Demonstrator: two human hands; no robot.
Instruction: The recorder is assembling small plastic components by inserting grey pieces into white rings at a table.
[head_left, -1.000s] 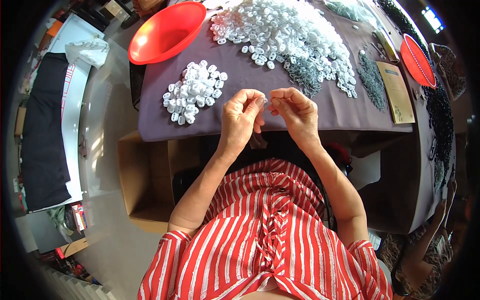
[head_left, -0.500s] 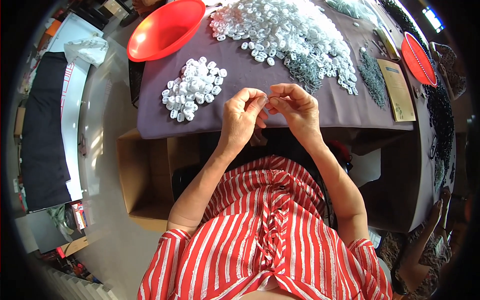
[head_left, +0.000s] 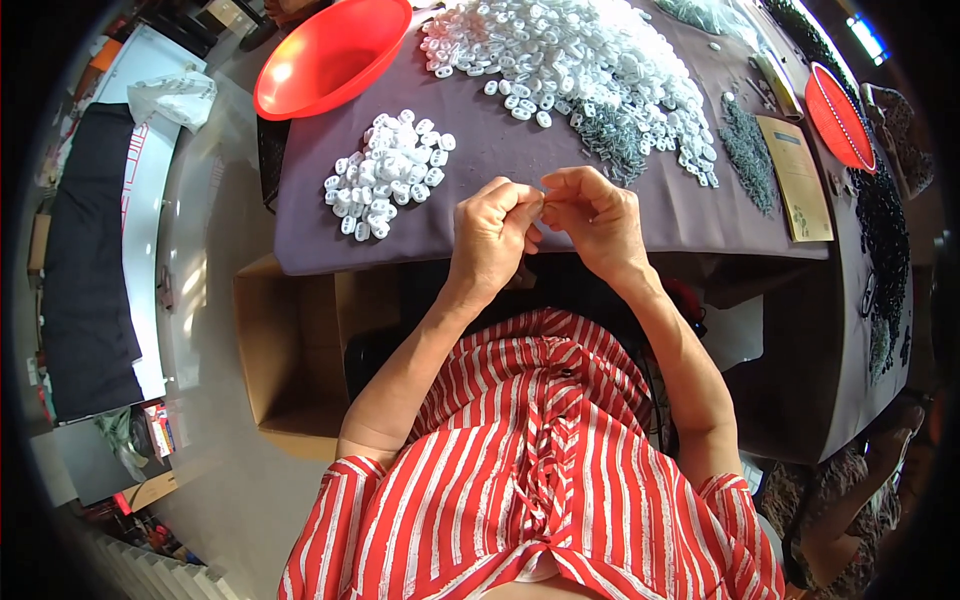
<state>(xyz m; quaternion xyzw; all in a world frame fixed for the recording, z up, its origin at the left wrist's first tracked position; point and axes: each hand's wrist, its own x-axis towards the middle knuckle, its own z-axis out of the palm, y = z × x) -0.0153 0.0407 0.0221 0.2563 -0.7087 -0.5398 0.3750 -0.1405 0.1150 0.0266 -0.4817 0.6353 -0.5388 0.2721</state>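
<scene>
My left hand and my right hand meet fingertip to fingertip over the table's near edge. Both are closed in a pinch, and whatever small thing lies between them is covered by the fingers. To the left of them sits a small heap of white oval plastic pieces with two holes. A far larger pile of the same white pieces spreads out beyond my hands. Against its near side lies a cluster of small grey-green parts, just past my right hand.
A red plastic bowl stands at the far left corner of the cloth-covered table. To the right are more grey-green parts, a tan card and a red basket. A cardboard box is below at left. Another person's arm shows at lower right.
My hands have shifted slightly to the right, and the left fingers have curled further in. A bit of something pale between the fingertips is now hidden. The person at right has moved an arm.
</scene>
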